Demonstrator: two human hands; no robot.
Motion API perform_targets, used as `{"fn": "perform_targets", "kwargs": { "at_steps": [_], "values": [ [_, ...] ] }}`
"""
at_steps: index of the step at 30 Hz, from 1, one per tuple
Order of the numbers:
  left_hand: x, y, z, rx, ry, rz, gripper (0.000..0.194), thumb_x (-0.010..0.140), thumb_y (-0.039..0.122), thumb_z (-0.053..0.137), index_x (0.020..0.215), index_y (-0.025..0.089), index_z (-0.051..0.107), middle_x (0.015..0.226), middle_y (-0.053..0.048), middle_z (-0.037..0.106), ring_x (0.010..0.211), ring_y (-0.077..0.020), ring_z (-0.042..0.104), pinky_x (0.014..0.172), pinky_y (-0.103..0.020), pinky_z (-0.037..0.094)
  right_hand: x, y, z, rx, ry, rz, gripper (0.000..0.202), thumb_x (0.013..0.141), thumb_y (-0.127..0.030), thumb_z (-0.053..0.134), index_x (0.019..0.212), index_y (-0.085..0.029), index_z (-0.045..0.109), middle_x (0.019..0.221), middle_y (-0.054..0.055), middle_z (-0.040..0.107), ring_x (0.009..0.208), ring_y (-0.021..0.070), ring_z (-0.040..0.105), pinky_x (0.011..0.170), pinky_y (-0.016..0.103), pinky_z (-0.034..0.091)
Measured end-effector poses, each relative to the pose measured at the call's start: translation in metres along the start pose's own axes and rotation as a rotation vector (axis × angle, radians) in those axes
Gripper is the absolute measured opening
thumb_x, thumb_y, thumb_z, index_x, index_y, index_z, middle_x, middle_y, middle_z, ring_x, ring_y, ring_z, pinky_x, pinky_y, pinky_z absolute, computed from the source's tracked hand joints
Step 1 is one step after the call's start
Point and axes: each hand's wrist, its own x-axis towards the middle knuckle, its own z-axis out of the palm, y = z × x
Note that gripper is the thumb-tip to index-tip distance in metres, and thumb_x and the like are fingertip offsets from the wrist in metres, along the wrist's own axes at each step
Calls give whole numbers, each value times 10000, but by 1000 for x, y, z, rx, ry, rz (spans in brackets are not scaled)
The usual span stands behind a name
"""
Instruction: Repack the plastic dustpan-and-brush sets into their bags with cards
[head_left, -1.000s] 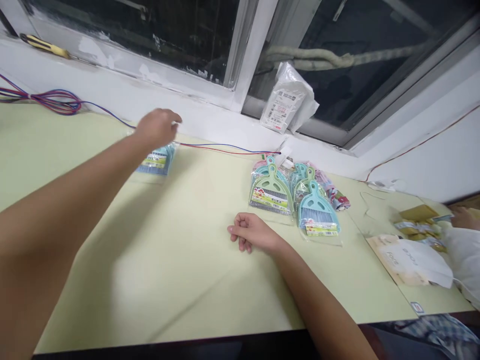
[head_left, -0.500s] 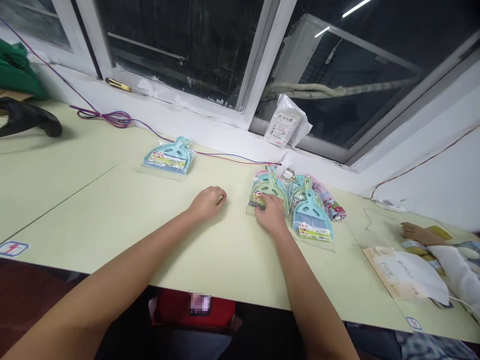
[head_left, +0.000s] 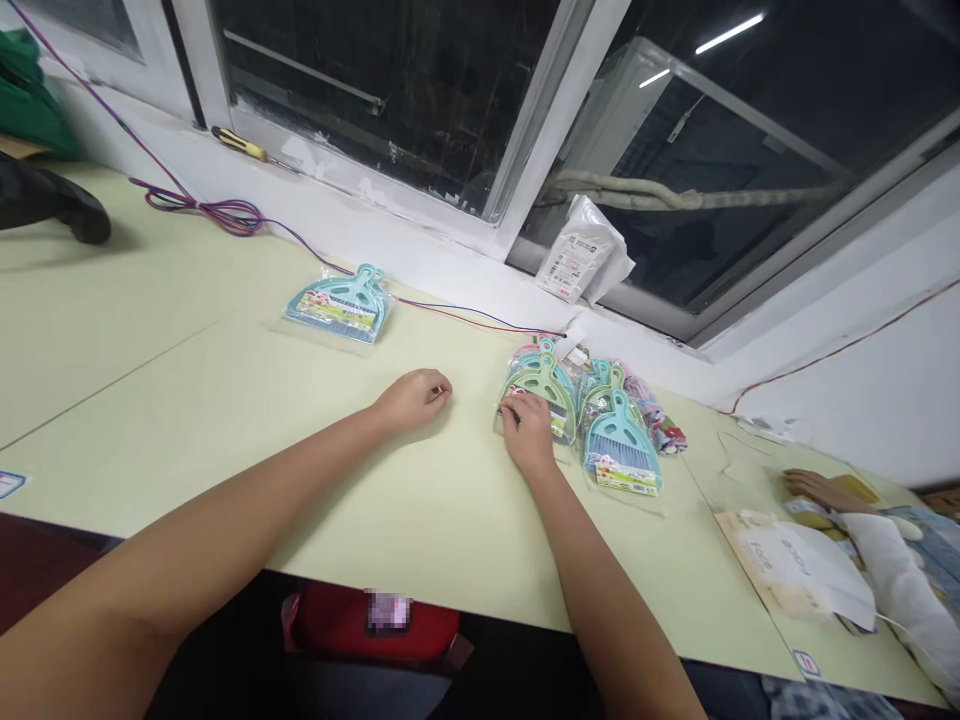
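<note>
My left hand (head_left: 415, 401) rests on the table with its fingers curled closed, and nothing shows in it. At the lower left corner of a bagged green dustpan and brush set (head_left: 544, 382), my right hand (head_left: 528, 430) has its fingers closed on the clear wrapping. The fingers hide part of the set's label. More wrapped sets lie under and behind it. Just to the right is a bagged light blue dustpan and brush set (head_left: 621, 440), overlapping other green and blue ones. Farther left, a separate blue set (head_left: 343, 306) lies in its clear bag near the wall.
Blue and red wires (head_left: 232, 212) run along the wall. A screwdriver (head_left: 240, 143) and a white plastic packet (head_left: 581, 255) are on the window sill. At the right, another person's hand (head_left: 817, 490) rests near a printed bag (head_left: 795, 565). A black object (head_left: 79, 205) stands far left.
My right hand has shifted slightly left, from over the green set's label to the lower left corner of its bag. My left hand stays in place. The view has turned a little.
</note>
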Motion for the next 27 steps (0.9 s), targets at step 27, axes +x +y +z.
{"fn": "perform_targets", "kwargs": {
  "at_steps": [27],
  "values": [
    [13,-41,-9,85,-26,-175,569,891,218,444,1432,235,620,1355,-74,683,1267,-289,595,1113,-423,410,-18,-83,-3,298,-223,-281,312,940,-76,516,1081,-247,737,1122,65,724,1224,261,538,1087,473,463]
  ]
}}
